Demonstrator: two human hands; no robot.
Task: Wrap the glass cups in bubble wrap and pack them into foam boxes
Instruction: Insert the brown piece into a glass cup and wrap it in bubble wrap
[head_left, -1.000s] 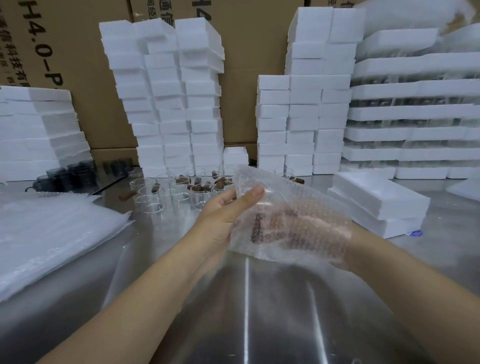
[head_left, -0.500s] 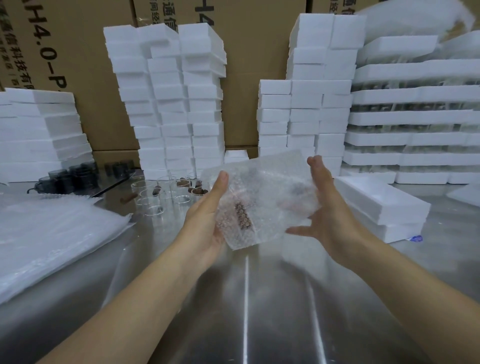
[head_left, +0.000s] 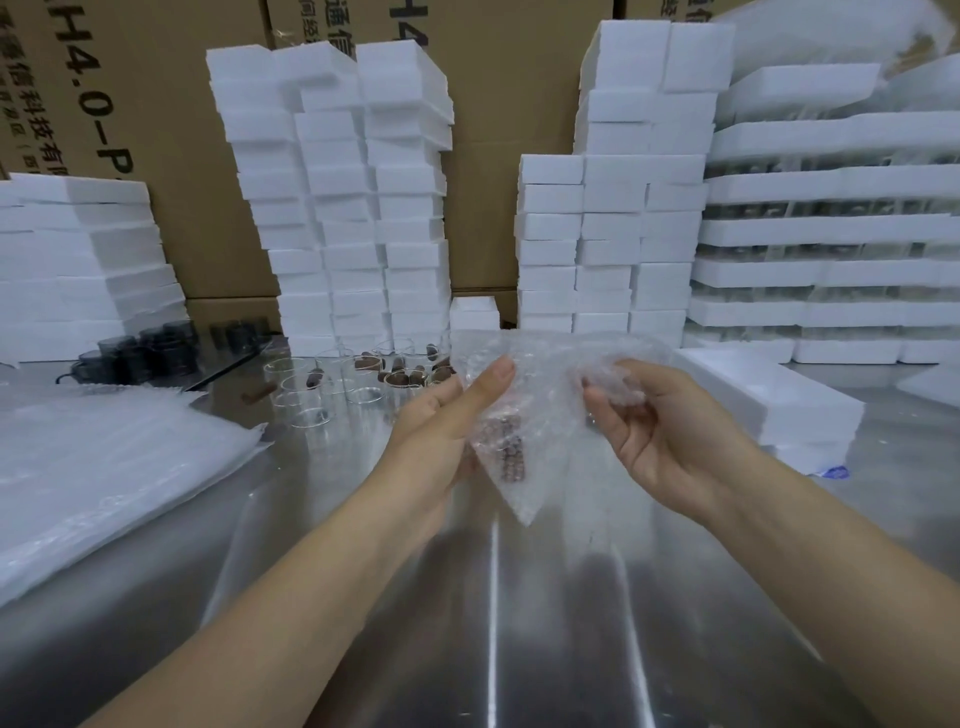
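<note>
The cup (head_left: 506, 447), inside the wrap (head_left: 545, 364), is gripped by the left hand (head_left: 441, 415) above the table (head_left: 493, 597), its long axis seemingly about upright, while the right hand (head_left: 670, 431) pinches the loose wrap end just right of it, nearer the box (head_left: 753, 389).

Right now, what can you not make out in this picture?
1. Head view: cup inside the bubble wrap; the wrap blurs it, only a brown patch shows.
2. Head view: fingers of the left hand, hidden behind the wrap.
3. Head view: inside of the foam box by the right hand; its top hides it.
4. Head view: carton print, cut by the top edge.
</note>
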